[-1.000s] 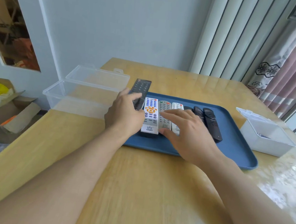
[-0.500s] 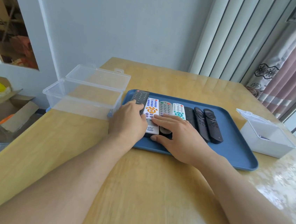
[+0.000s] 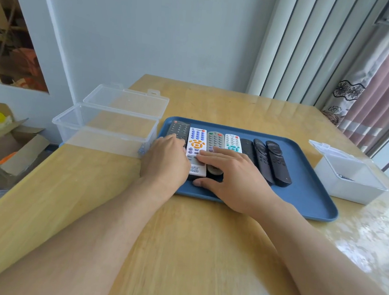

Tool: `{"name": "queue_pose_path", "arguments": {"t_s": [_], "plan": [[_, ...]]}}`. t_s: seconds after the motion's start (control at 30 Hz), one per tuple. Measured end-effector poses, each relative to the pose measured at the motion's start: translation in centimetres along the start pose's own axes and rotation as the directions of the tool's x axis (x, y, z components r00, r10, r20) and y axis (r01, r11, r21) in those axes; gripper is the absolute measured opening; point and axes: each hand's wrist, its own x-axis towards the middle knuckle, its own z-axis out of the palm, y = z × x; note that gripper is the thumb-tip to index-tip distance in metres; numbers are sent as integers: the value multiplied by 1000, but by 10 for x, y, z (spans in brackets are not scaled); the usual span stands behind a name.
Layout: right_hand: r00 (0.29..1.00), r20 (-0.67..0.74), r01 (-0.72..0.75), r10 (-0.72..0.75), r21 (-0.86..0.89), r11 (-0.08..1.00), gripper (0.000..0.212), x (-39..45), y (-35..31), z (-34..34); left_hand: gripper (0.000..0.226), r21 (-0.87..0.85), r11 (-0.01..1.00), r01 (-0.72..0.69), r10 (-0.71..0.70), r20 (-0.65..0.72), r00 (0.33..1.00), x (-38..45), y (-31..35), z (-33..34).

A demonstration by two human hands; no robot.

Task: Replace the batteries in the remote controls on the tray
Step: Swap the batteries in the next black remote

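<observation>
A blue tray (image 3: 308, 193) on the wooden table holds several remotes side by side. From the left they are a black remote (image 3: 178, 129), a white remote with orange buttons (image 3: 196, 139), a grey remote (image 3: 215, 138), a white remote with teal buttons (image 3: 232, 142) and three slim black remotes (image 3: 277, 161). My left hand (image 3: 165, 160) covers the near half of the black remote with its fingers curled over it. My right hand (image 3: 231, 173) lies flat with straight fingers across the near ends of the white and grey remotes, its thumb on the tray floor.
An open clear plastic box (image 3: 109, 126) stands just left of the tray. An open white box (image 3: 351, 179) with small dark items inside sits to the tray's right. A cardboard box (image 3: 8, 151) is on the floor at the left, beyond the table edge.
My left hand has brought the black remote down from over the tray's far left edge into line with the others. My right hand has slid left across the white and grey remotes.
</observation>
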Motion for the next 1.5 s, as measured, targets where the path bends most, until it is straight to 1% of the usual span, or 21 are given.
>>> {"name": "queue_pose_path", "arguments": {"t_s": [0.2, 0.3, 0.43, 0.53, 0.6, 0.67, 0.7, 0.77, 0.87, 0.97, 1.07, 1.13, 1.2, 1.27, 1.33, 1.43, 1.5], "plan": [[995, -37, 88, -93, -108, 990, 52, -2, -4, 0, 30, 5, 998, -63, 63, -31, 998, -1, 2, 0], [985, -111, 125, -134, -90, 988, 44, -2, -4, 3, 39, -30, 998, -55, 54, -31, 998, -2, 5, -3], [966, -205, 147, -157, -65, 987, 41, -4, -9, 0, 47, -122, 993, -9, 6, -24, 1000, 1, 6, -4], [965, -220, 149, -141, 20, 989, 43, -3, -10, -3, 59, -146, 989, 10, -15, -30, 999, 6, 4, -1], [971, -216, 139, -105, 149, 979, 33, -3, -9, -4, 65, -127, 992, 1, -7, -47, 999, 7, 4, 1], [974, -218, 131, -63, 310, 942, 22, -4, -10, -5, 65, -95, 995, -10, 4, -62, 998, 5, 7, -2], [974, -220, 126, -48, 356, 926, 21, -5, -11, -5, 64, -84, 996, -16, 11, -64, 998, 4, 10, -4], [976, -215, 113, -28, 394, 912, 21, -6, -13, -4, 62, -100, 995, -17, 11, -55, 998, 1, 12, -7], [975, -220, 107, -18, 404, 908, 21, -7, -16, -3, 60, -128, 992, -19, 10, -68, 998, -1, 12, -8], [964, -265, 106, 11, 421, 901, 18, -7, -18, -4, 59, -124, 991, -44, 32, -91, 995, -1, 13, -7], [945, -324, 107, 49, 446, 889, 16, -7, -17, -6, 54, -239, 969, -66, 45, -93, 995, -4, 16, -8], [934, -354, 122, 51, 451, 884, 15, -8, -18, -5, 50, -328, 939, -101, 74, -92, 993, -9, 19, -9], [917, -398, 162, 19, 416, 895, 15, -10, -19, -5, 48, -420, 894, -153, 104, -137, 985, -11, 20, -8], [896, -443, 202, -27, 354, 913, 17, -10, -18, -6, 42, -510, 840, -185, 98, -191, 977, -12, 22, -9], [863, -497, 248, -92, 257, 934, 18, -8, -13, -5, 33, -620, 766, -171, 63, -192, 979, -14, 27, -14], [833, -532, 274, -152, 158, 949, 12, -5, -9, -4, 25, -837, 540, -86, 16, -92, 996, -13, 32, -16], [821, -545, 275, -169, 118, 954, 12, -7, -9, -3, 29, -912, 410, -28, -9, -35, 999, -11, 32, -14]]}}
